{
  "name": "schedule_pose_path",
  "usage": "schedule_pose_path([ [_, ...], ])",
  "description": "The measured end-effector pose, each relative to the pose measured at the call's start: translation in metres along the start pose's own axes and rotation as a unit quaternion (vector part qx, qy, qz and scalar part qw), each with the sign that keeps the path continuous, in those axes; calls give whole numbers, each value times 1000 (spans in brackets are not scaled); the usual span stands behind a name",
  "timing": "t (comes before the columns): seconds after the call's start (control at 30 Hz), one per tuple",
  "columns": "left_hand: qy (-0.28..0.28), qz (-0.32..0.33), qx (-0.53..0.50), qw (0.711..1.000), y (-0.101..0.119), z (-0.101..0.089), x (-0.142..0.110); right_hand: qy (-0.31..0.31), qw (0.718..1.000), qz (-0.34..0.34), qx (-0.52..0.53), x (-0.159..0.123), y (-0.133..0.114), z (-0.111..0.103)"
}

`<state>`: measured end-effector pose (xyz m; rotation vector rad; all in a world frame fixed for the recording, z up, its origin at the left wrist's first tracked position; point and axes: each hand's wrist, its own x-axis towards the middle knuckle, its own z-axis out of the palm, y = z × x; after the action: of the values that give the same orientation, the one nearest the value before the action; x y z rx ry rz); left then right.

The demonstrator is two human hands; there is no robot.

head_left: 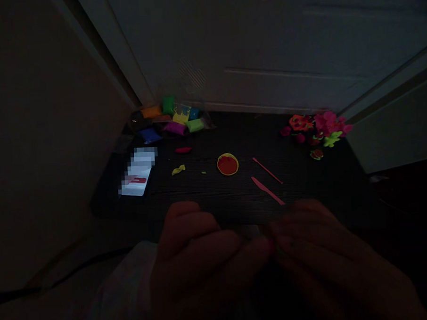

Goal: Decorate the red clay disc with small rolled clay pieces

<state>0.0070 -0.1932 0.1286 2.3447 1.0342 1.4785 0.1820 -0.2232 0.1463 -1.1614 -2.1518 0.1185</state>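
Note:
The scene is very dark. My left hand (203, 250) is closed, its fingers curled and its thumb tip meeting my right hand near the front of the table. Fingers pressed together, my right hand (319, 245) is closed as well. Pinched between the fingertips of both is a small red piece of modelling clay (271, 246), mostly hidden, with a faint greenish edge on the right-hand side. Beyond the hands lie a pink plastic knife (267, 190), a thin pink modelling stick (267, 171), and a flat red clay disc with a yellow rim (228, 164).
Several coloured clay packets (176, 128) are heaped at the back left. A lit phone (138, 175) lies in front of them. Nearby are a red clay lump (183, 150) and a yellow scrap (178, 170). Bright clay flowers (327, 124) stand at the back right, before a white door (251, 45).

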Motion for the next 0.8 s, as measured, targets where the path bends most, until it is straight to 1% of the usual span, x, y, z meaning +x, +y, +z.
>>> schedule_pose_path([
  [0.07,-9,27,-8,1000,-6,-3,4,38,999,31,16,1,-2,4],
  [0.13,-78,78,-12,994,-12,-6,9,68,995,60,37,2,-3,8],
  [0.2,-101,84,-18,991,-16,-7,13,66,995,56,59,3,-2,12],
  [0.3,-95,37,-49,994,-16,-4,17,36,992,60,104,3,2,16],
  [0.4,-113,-11,-99,989,-15,2,18,39,981,115,154,1,6,22],
  [0.5,-118,-75,-150,979,-17,7,15,40,965,166,202,-2,8,29],
  [0.6,-133,-128,-189,965,-20,11,11,46,942,210,257,-4,11,37],
  [0.7,-141,-156,-212,954,-21,13,9,50,910,253,325,-5,14,42],
  [0.77,-146,-171,-226,948,-22,13,9,50,876,288,383,-6,16,45],
  [0.8,-146,-180,-233,944,-22,13,9,52,852,305,423,-6,17,46],
])
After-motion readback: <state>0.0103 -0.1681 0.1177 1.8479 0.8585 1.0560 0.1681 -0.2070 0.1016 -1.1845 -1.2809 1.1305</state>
